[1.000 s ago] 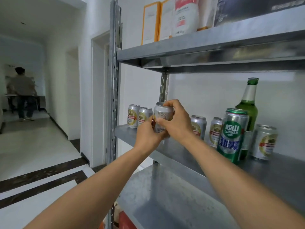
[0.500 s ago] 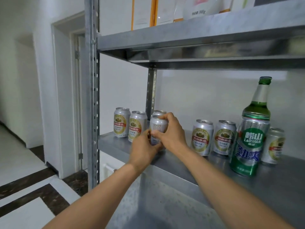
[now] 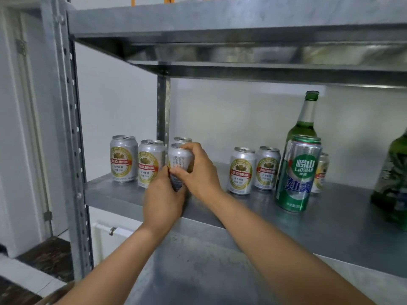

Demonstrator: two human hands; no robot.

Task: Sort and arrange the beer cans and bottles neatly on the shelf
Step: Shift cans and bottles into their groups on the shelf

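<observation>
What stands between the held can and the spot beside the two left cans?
Nothing visible. The left hand and right hand grip the can right beside the second can in the row; a rear can stands behind it, not between them.

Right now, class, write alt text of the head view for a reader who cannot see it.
A left hand and right hand grip a silver beer can among matching cans on a metal shelf. Further right stand a green can and a green bottle.
</observation>
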